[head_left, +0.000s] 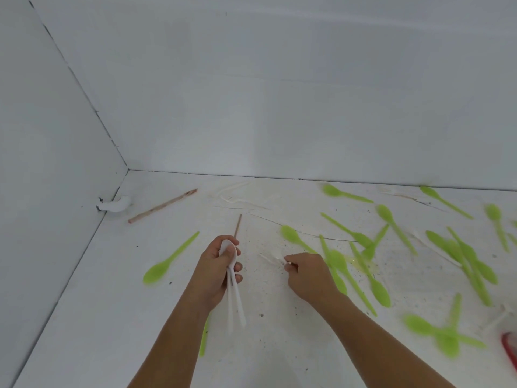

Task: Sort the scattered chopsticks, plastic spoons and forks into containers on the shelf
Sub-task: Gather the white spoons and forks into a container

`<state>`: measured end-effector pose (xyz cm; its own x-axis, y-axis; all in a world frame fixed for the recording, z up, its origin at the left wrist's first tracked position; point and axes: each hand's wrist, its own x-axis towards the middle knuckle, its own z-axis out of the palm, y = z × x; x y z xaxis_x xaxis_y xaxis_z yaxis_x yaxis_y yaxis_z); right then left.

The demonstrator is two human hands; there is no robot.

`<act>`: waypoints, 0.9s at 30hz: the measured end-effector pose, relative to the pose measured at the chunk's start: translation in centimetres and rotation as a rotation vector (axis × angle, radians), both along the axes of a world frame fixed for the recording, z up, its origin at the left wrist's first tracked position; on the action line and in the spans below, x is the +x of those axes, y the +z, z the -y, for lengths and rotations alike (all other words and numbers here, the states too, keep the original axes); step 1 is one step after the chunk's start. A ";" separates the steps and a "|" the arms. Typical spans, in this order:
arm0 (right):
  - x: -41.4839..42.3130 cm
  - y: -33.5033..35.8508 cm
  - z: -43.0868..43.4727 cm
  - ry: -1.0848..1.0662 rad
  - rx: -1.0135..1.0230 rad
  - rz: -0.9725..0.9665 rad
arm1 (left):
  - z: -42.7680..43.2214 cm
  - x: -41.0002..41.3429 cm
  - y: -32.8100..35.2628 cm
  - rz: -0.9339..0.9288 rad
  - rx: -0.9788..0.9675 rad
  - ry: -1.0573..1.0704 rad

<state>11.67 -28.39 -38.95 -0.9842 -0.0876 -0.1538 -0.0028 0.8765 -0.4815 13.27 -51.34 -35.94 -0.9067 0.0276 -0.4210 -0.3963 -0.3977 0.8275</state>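
My left hand (218, 268) grips a bundle of white plastic spoons (232, 292), bowls up by the thumb and handles hanging down. My right hand (306, 271) pinches the end of a pale clear fork (270, 259) lying on the white surface. Several green spoons (375, 284) lie scattered to the right, and one green spoon (167, 261) lies to the left. A thin chopstick (238, 225) sticks out just beyond my left hand. A thicker wooden chopstick (162, 206) lies near the back left corner.
White walls close the back and left side, meeting at a corner with a white lump (116, 204). Pale forks (237, 197) lie faint near the back wall. A red object (509, 350) shows at the right edge. More green spoons (444, 334) lie front right.
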 end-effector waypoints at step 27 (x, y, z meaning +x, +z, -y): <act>0.3 -1.7 3.4 -0.001 0.225 -0.198 | 1.3 -0.8 -0.8 -0.024 -0.038 -0.033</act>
